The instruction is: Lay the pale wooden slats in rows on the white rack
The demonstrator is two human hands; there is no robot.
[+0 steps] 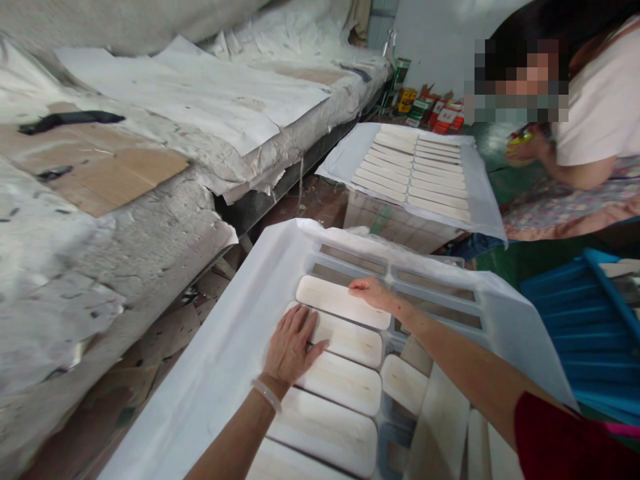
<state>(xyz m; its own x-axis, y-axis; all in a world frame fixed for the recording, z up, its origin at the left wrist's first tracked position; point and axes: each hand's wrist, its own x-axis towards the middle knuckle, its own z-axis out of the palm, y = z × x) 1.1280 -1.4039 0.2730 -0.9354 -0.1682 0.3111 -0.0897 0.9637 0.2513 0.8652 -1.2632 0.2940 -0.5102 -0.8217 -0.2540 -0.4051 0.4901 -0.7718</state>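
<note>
My left hand (295, 343) lies flat with its fingers spread on the left end of a white panel (353, 339) with rounded corners. My right hand (370, 293) pinches the far edge of another white rounded panel (325, 295), the uppermost of the column. Several similar panels lie below it in a row on a white sheet (200, 373) with long rectangular cut-outs. Loose panels, one (405, 385) short-looking and one (440, 427) longer, lie askew right of the column, partly under my right forearm.
A second sheet (340, 157) with two columns of panels rests on a box (395, 220) beyond. At left is a paint-spattered bench (165, 227) with cardboard (100, 167). A co-worker (595, 113) bends at the upper right, near a blue crate (575, 327). Cans (445, 117) stand behind.
</note>
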